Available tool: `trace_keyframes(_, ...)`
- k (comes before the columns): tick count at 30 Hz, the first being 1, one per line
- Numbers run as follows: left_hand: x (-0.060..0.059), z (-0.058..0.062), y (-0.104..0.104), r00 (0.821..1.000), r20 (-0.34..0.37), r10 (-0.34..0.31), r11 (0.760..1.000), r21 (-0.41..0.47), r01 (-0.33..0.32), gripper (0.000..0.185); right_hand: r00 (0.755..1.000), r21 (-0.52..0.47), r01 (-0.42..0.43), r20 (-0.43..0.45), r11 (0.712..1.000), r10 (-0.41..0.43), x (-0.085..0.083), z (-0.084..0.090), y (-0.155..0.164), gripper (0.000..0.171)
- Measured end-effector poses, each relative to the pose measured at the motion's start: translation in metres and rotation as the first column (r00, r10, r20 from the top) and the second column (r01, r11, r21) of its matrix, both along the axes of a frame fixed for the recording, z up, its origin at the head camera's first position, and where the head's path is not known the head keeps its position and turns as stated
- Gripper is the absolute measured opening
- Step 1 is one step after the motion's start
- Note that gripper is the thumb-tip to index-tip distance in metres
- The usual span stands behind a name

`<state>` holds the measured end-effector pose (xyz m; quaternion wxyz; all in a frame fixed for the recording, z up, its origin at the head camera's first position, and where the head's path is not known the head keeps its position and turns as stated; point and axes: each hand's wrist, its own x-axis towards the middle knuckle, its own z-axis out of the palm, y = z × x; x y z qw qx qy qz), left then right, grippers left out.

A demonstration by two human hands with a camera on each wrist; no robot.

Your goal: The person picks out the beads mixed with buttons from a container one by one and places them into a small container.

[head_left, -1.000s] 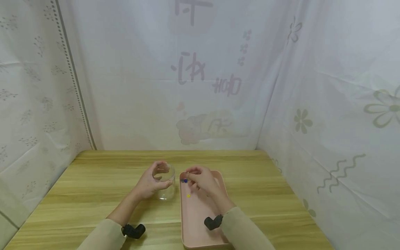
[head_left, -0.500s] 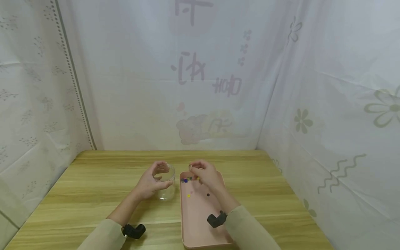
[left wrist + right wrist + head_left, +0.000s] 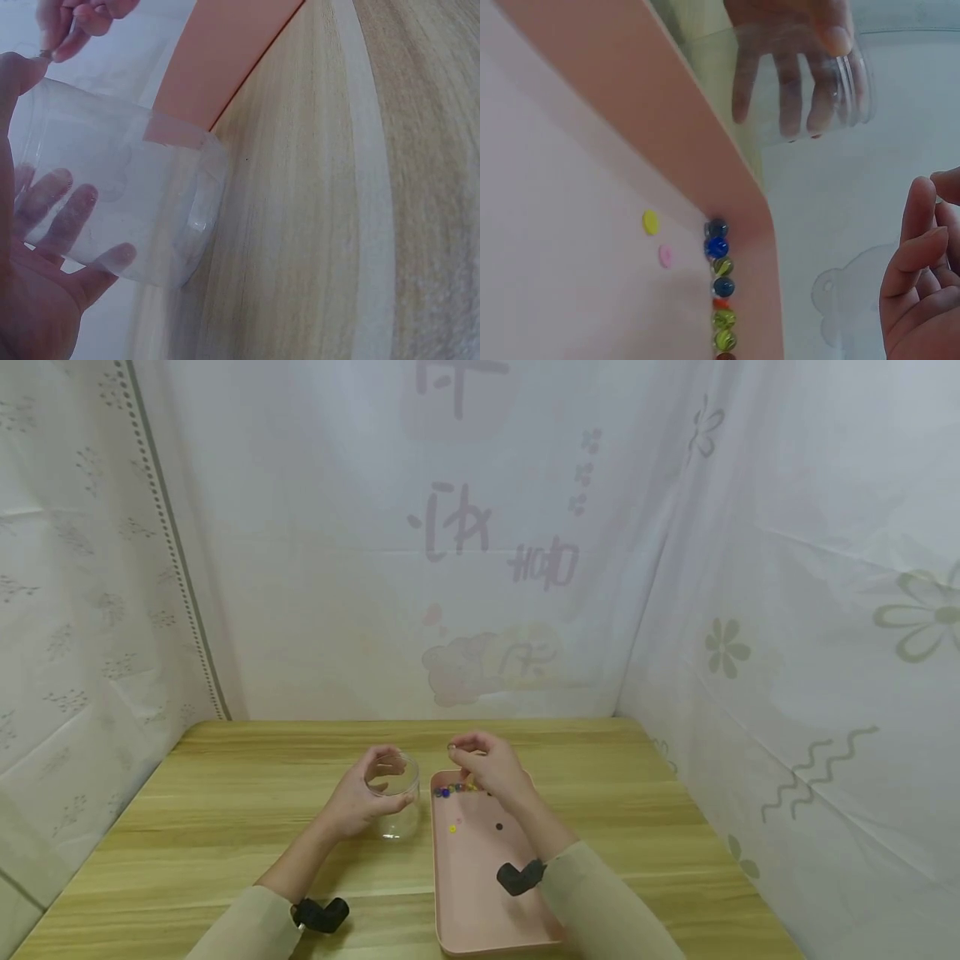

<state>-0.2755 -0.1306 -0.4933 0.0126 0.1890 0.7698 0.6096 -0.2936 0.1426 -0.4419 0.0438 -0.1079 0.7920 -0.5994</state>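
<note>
My left hand (image 3: 354,800) grips a clear, lidless jar (image 3: 150,176) around its upper part, thumb on one side and fingers on the other. The jar stands upright on the table, left of the pink tray (image 3: 480,893); nothing shows inside it. Above the tray's far end, my right hand (image 3: 491,770) pinches a small glassy marble (image 3: 452,747) between thumb and fingertips, apart from the jar. Its colour is hard to tell, and in the right wrist view the fingers hide it. Several marbles (image 3: 724,287) lie in a row along the tray's far wall.
A yellow button (image 3: 650,222) and a pink button (image 3: 666,256) lie flat on the tray floor, with a dark button (image 3: 499,827) farther right. The wooden table (image 3: 262,760) is enclosed by pale patterned curtains (image 3: 337,568) at the back and sides.
My right hand has risen from the tray's far end with the marble, uncovering the row of marbles and the dark button. My left hand and the jar have stayed in place.
</note>
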Motion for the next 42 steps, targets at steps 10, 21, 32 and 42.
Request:
trace_keyframes(10,0.0,0.001,-0.001,1.0,-0.001,-0.005,1.0,-0.009,0.005,0.074,0.997,-0.029,-0.071,-0.037,0.997,0.07,0.006,0.021,-0.012,0.029)
trace_keyframes(21,-0.001,-0.001,-0.001,1.0,0.009,-0.018,1.0,0.003,0.018,0.075,0.989,-0.073,-0.146,-0.039,0.987,0.143,0.011,0.037,-0.03,0.038)
trace_keyframes(32,-0.001,-0.001,-0.002,1.0,0.022,-0.021,1.0,-0.011,0.021,0.077,0.982,-0.059,-0.182,-0.063,0.982,0.178,0.016,0.04,-0.047,0.032)
trace_keyframes(42,0.0,-0.001,-0.002,0.999,0.029,-0.021,1.0,-0.016,0.021,0.073,0.971,-0.021,-0.227,-0.08,0.974,0.225,0.016,0.032,-0.056,0.028)
